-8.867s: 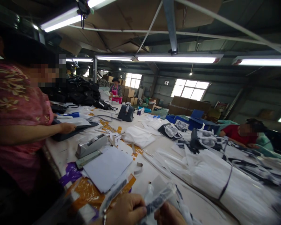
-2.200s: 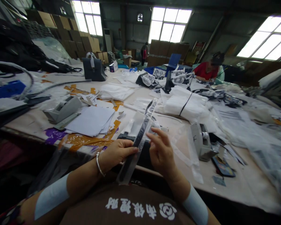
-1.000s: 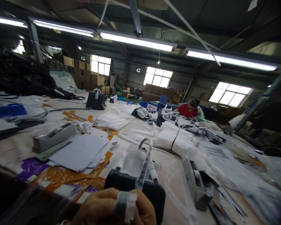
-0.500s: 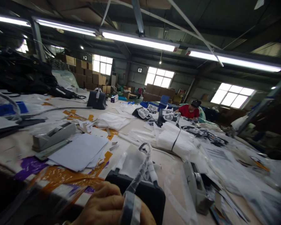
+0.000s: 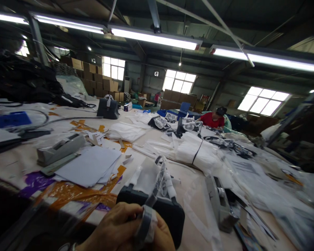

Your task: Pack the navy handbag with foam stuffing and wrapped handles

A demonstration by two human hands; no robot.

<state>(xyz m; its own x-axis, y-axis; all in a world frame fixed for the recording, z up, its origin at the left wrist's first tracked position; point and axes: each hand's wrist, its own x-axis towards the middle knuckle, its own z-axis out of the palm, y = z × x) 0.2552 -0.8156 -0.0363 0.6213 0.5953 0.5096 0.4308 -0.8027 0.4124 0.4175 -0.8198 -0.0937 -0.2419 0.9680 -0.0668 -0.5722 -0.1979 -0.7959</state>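
At the bottom edge my left hand (image 5: 115,228) is closed around a dark strap in a clear plastic sleeve (image 5: 146,223), folded over into a loop. My right hand (image 5: 164,237) shows only as a small part pressed against the other side of the strap; it grips the fold too. The strap rises from my hands toward a black bag (image 5: 170,214) lying on the table right in front of them. The bag's white-wrapped handles (image 5: 169,184) stick up behind the strap.
A grey tape dispenser (image 5: 60,148) and white sheets (image 5: 89,165) lie to the left, a second dispenser (image 5: 219,205) to the right. A strapped bundle of white bags (image 5: 196,153) sits mid-table. A small black bag (image 5: 108,108) stands far back. A person in red (image 5: 211,120) works across.
The long straight strap I held 2.2 s ago is now folded into a loop in my hands. The camera has tilted up, so only the tops of my hands show.
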